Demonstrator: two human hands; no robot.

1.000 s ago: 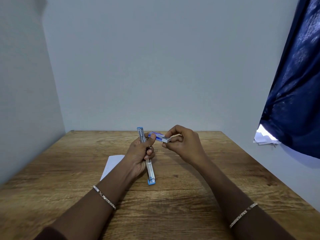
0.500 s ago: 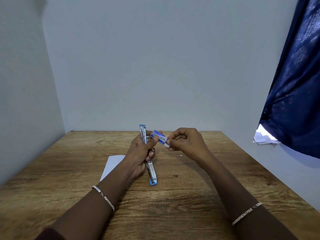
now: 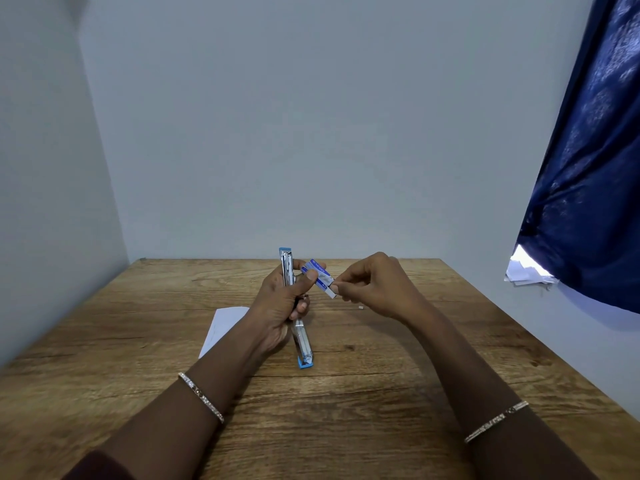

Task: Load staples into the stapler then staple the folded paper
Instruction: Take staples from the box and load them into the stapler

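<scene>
Just below the frame's middle the stapler [image 3: 303, 341] stands opened out nearly straight, its long axis running from the blue end by the table [image 3: 381, 382] up and slightly left. The left hand [image 3: 277, 303] is curled round its middle, and the folded paper [image 3: 223, 325] lies flat just left of that wrist. Farther up, the left thumb also presses on the staple box [image 3: 319, 276], which slants down to the right beside the stapler's upper half. The right hand [image 3: 375, 285] pinches the box's lower-right end, so any pull on that end would likely run rightward, away from the stapler.
</scene>
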